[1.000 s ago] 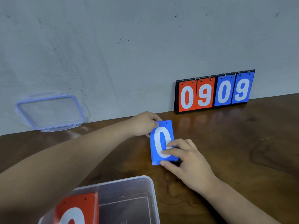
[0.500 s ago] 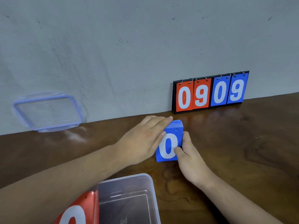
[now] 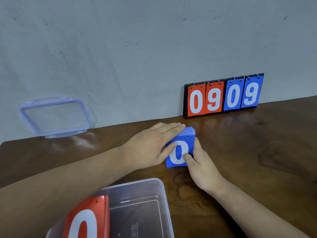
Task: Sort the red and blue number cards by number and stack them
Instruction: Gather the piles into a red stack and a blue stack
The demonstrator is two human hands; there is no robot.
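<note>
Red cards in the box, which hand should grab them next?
Probably left: the red cards lie nearer the left hand, which is flat; the right hand grips the blue stack.

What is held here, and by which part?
The blue card stack, by its side edges: left hand pressing the left edge, right hand pinching the right.

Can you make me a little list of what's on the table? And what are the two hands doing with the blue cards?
Blue cards: one stack on the table, a 0 on top
Left hand: fingers straight along the stack's left side
Right hand: holds the stack's right side, thumb on the top card
Red cards: inside the clear box, a 0 showing
Lid: off the box, leaning on the wall
Scoreboard: against the wall, red 09 then blue 09
</note>
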